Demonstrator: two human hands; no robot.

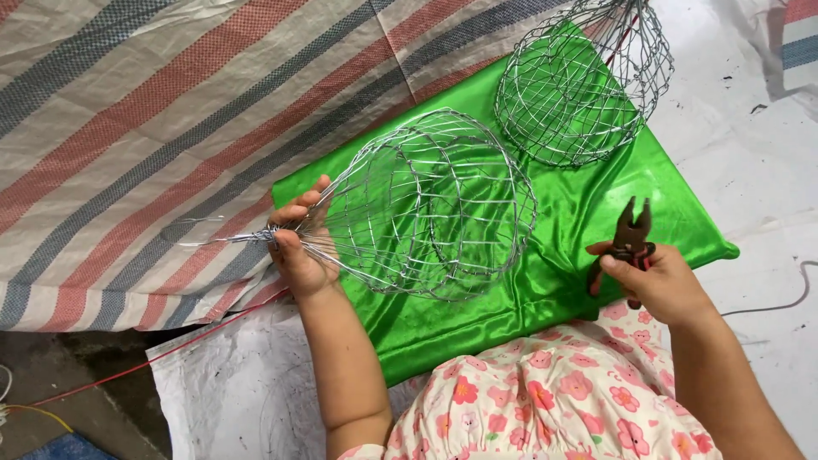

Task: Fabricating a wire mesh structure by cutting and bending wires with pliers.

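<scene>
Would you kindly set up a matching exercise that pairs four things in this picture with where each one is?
Things:
1. pliers
2. unfinished wire basket
3. second wire basket
4. green cloth

Places:
A. lying at the far end of the cloth
B. held in the right hand
C. spread under both baskets
D. gripped at its twisted end by the left hand

Pairs: 1-B, 2-D, 3-A, 4-C

The second wire basket (588, 85) at the upper right runs off the top edge. The right hand (660, 281) covers the handles of the pliers (632, 234). Both forearms leave the frame at the bottom.
</scene>
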